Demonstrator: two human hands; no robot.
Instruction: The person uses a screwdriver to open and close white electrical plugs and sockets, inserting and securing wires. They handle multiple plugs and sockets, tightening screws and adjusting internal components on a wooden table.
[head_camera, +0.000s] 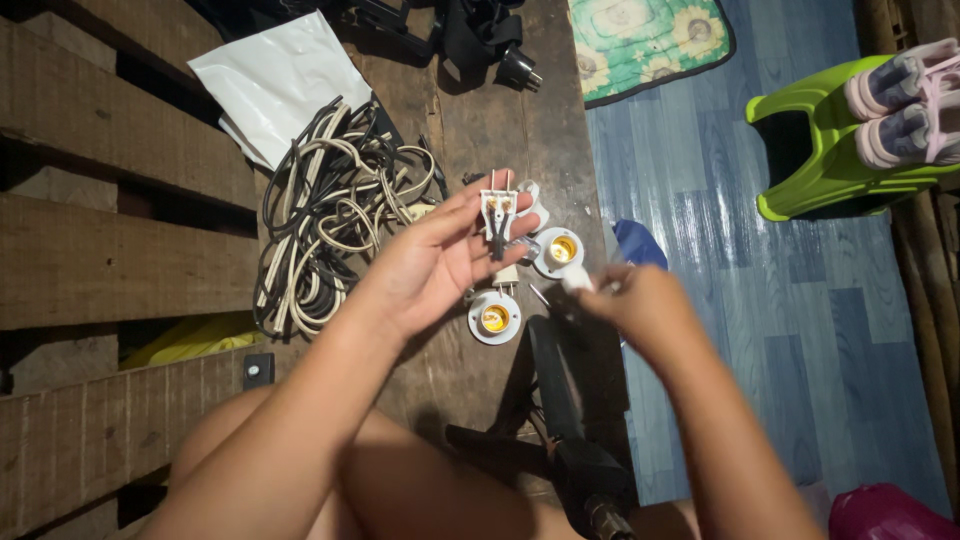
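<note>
Holding the white plastic plug half with brass prongs (497, 210) upright in my left hand's (430, 262) fingertip grip; right hand (640, 305), just beside and lower, pinches a small white piece (577, 282).

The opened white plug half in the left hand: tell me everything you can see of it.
The plug half is a small white plastic shell, opened so that its inner face points up at the camera. Two metal prongs stick out of its far end, with brass-coloured terminals inside. A dark wire runs from its near end down across the palm. It stands roughly upright, pinched at the fingertips of the left hand, above the wooden table and the white lamp sockets. The right hand does not touch it.
</note>
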